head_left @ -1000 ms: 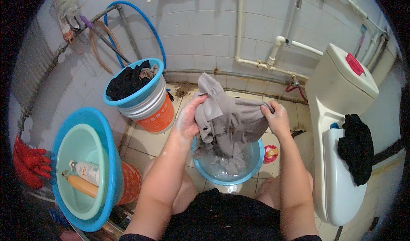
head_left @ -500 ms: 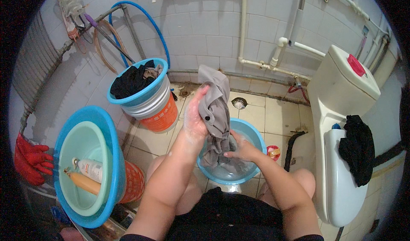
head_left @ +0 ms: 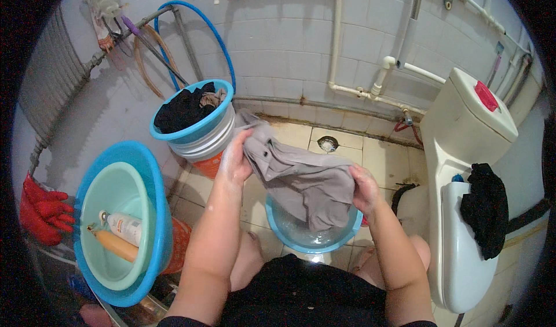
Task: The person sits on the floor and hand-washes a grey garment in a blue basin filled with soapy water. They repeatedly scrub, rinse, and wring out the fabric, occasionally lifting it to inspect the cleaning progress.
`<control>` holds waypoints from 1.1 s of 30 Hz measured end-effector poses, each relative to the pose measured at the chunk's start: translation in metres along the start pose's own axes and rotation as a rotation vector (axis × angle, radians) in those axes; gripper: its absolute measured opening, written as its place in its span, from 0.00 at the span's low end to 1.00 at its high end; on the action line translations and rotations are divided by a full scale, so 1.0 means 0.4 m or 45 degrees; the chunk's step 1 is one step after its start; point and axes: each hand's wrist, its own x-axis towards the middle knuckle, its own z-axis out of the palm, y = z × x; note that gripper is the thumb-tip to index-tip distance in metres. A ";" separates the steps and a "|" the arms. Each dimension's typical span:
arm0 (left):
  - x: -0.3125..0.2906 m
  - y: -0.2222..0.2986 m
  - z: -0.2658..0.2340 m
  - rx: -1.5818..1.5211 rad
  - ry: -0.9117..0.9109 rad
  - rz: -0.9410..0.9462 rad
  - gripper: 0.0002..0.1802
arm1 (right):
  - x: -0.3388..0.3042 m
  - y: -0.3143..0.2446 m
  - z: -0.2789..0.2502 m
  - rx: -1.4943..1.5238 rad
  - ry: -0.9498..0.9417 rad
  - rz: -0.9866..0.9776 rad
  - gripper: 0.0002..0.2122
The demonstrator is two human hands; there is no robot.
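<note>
Tiled floor [head_left: 385,160]; garment [head_left: 304,173] between hands [head_left: 235,161] [head_left: 365,189]

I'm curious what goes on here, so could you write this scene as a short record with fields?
left hand: grips grey cloth near a button
right hand: grips its other side
below cloth: basin, water inside
left: green tub inside blue tub; white bottle in green tub
back left: dark clothes
right: toilet, black cloth on lid
</note>
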 end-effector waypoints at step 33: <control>-0.117 -0.055 0.134 -0.028 -0.141 -0.080 0.24 | 0.002 0.044 -0.093 -1.773 -0.275 0.563 0.22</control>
